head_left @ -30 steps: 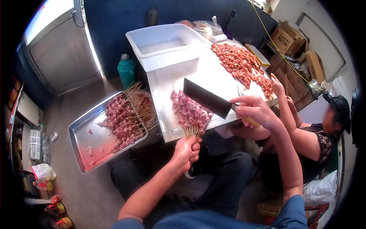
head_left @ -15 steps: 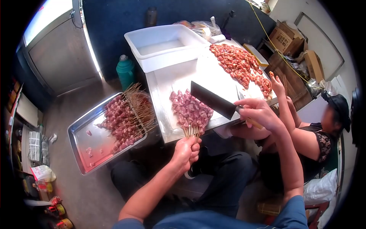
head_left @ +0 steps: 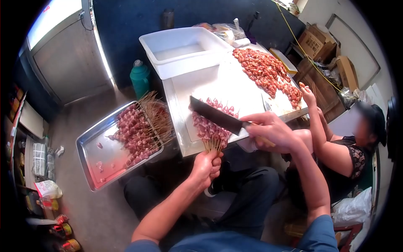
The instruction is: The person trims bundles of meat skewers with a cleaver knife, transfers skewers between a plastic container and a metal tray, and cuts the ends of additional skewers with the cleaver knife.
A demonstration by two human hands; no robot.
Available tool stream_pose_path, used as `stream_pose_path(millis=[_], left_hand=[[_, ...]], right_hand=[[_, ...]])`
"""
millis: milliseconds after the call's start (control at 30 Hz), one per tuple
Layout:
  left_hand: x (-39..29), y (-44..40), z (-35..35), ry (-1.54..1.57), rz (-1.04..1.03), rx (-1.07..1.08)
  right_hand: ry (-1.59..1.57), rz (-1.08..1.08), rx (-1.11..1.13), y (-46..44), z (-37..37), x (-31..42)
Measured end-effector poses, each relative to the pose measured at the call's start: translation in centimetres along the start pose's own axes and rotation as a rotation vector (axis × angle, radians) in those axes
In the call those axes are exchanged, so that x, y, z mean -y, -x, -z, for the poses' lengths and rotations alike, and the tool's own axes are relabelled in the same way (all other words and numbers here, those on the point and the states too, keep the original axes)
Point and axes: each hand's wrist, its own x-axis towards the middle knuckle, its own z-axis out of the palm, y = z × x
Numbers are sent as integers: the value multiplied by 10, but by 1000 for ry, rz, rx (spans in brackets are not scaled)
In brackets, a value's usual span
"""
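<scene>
My left hand (head_left: pixel 204 168) is closed around the stick ends of a bunch of meat skewers (head_left: pixel 208 129), whose meat lies at the near edge of the white-topped table (head_left: pixel 196 86). In my right hand (head_left: pixel 272 133) is the handle of a cleaver (head_left: pixel 218 115). Its broad dark blade is over the skewered meat and hides part of it; whether it touches the meat I cannot tell. To the left, a metal tray (head_left: pixel 90 157) holds a pile of finished-looking skewers (head_left: pixel 133 134), their sticks pointing to the upper right.
A white plastic tub (head_left: pixel 184 63) stands at the table's back left, and loose meat pieces (head_left: pixel 264 69) are heaped at its right. A teal flask (head_left: pixel 139 79) is beside the table. At the right sits another person (head_left: pixel 336 151), hand raised near the meat.
The cleaver has swung down and left over the skewered meat, its blade now lying more level. My left hand keeps its hold on the sticks.
</scene>
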Motion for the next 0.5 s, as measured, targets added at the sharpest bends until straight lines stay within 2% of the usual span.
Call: stream_pose_path(millis=[67, 200, 333, 433, 467, 500], left_hand=[[-1, 1, 0, 0, -1, -3], [-2, 0, -2, -8, -11, -15], [-1, -1, 0, -39, -10, 0], [-1, -1, 1, -23, -12, -7], [-1, -1, 1, -5, -9, 0], [-1, -1, 1, 12, -4, 9]], right_hand=[[26, -22, -11, 14, 10, -4], [-151, -5, -4, 22, 15, -7], [-219, 100, -51, 0, -10, 10], [25, 19, -115, -11, -26, 21], [137, -19, -56, -10, -23, 19], [75, -34, -47, -6, -20, 12]])
